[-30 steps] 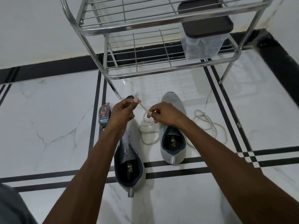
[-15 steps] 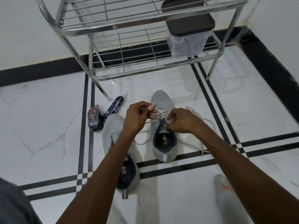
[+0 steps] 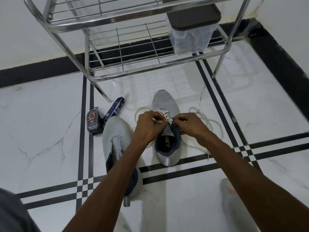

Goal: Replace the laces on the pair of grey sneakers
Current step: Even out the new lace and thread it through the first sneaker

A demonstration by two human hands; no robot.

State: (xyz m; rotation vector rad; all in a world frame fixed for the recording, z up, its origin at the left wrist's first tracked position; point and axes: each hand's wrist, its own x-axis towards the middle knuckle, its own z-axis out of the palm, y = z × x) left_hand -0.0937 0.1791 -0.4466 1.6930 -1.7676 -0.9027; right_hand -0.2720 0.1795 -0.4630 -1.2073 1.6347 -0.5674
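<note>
Two grey sneakers stand on the white tiled floor, toes pointing away from me. The right sneaker carries a white lace crossed through its front eyelets. My left hand pinches the lace over the tongue. My right hand pinches the lace at the shoe's right eyelet row. Loose lace loops trail over the floor on both sides of this shoe. The left sneaker lies under my left forearm with no lace visible in it.
A steel wire rack stands just beyond the shoes, holding a clear container with a dark lid. A shoe polish bottle and a blue tube lie left of the sneakers. A grey and orange item lies at lower right.
Both hands have come down from holding the lace in the air to the right sneaker's eyelets. The view has shifted closer and to the right.
</note>
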